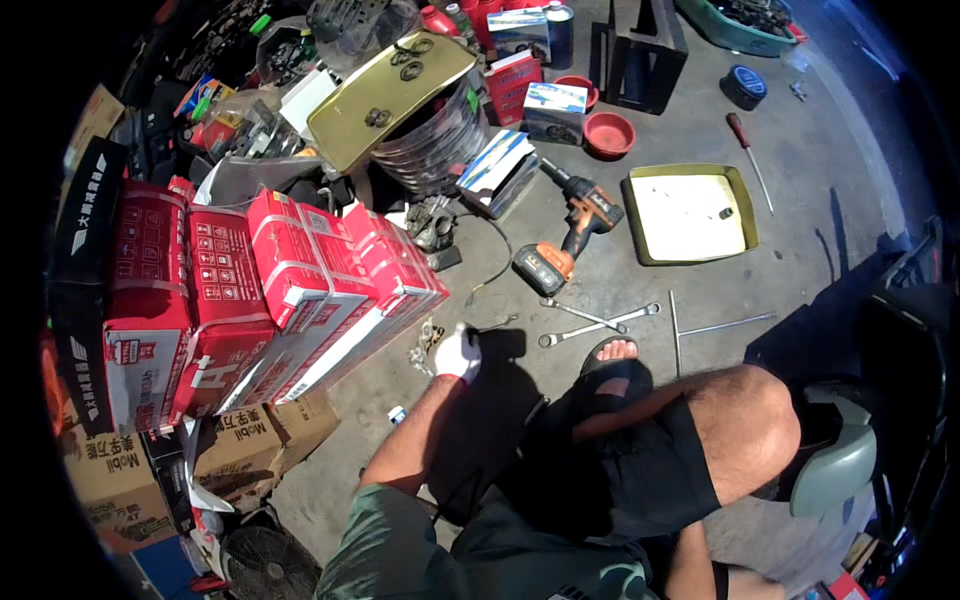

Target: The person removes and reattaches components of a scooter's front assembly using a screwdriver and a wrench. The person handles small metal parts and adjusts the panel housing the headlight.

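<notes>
My left hand [456, 355], in a white glove, reaches to the floor beside small metal parts [426, 350] at the foot of the red boxes. Its fingers curl down, and what they hold, if anything, is hidden. A thin metal tool [497, 325] lies just past it. Two crossed combination wrenches [590, 320] and a T-handle wrench [727, 323] lie by my sandaled foot [612, 360]. An orange-and-black cordless impact driver [570, 235] rests farther forward. My right hand is out of sight; only an arm or limb shows at the bottom.
Red boxes [225, 300] stand at left on cardboard cartons [120, 480], near a fan [267, 560]. Ahead are small boxes [497, 175], a red bowl [608, 135], a yellow tray [690, 215], a screwdriver [750, 160] and piled parts [265, 100]. A dark seat-like object [890, 340] stands right.
</notes>
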{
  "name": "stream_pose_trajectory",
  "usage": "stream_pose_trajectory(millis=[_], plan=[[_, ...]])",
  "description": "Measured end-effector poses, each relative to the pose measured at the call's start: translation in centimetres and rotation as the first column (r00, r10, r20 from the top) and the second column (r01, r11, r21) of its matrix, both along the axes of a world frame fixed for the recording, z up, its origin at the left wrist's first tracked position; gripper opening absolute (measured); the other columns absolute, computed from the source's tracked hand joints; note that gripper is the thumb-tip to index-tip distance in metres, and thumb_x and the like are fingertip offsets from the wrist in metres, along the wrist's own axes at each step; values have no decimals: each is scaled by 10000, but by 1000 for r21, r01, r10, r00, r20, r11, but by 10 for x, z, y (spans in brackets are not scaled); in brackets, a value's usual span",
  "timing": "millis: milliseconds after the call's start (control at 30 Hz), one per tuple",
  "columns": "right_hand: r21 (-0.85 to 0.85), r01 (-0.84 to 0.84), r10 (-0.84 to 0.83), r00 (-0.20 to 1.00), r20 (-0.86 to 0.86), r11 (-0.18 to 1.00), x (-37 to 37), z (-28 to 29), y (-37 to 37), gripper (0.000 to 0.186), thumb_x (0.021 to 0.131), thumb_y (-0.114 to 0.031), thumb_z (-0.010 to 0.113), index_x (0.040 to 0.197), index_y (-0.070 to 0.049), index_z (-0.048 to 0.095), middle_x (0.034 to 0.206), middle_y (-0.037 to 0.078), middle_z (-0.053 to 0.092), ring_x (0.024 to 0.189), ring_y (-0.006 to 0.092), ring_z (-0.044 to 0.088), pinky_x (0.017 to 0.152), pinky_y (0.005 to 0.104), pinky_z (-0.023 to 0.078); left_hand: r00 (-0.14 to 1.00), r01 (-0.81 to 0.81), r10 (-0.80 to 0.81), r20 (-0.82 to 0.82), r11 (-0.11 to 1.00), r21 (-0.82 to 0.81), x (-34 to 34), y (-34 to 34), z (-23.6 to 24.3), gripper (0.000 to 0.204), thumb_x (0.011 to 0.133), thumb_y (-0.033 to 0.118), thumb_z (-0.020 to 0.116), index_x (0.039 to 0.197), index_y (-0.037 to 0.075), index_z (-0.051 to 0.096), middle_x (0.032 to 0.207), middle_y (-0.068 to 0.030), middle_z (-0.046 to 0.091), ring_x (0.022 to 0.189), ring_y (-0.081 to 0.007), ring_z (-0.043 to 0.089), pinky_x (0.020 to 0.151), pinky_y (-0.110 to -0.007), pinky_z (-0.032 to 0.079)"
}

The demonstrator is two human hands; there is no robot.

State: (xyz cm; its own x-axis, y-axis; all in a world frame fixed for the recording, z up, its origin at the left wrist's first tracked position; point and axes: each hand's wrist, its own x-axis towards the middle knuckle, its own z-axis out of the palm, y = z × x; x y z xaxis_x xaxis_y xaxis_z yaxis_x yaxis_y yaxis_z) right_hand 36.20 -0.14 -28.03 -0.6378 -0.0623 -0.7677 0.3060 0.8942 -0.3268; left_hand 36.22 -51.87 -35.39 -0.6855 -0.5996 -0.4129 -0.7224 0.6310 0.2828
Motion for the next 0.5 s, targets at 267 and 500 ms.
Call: stream_pose_trajectory(millis=[267,500], plan=[[-12,21,-21,997,-74,1000,-3,-8,-9,401,872,-367,474,994,-45,680,998,251,658,991,430,608,882,477,471,933,-71,41,358,995,70,-92,0,23,665,989,471,196,1202,-11,601,1248,-254,571,1233,-385,510,1066,-431,361],[-51,189,-194,970,-146,981,-26,-12,-41,408,877,-370,471,1031,-54,678,1040,247,652,1034,425,592,903,471,468,810,525,-437,390,837,-153,-52,-21,-38,228,883,187,538,969,6,647,962,-230,686,884,-389,679,730,-477,552]])
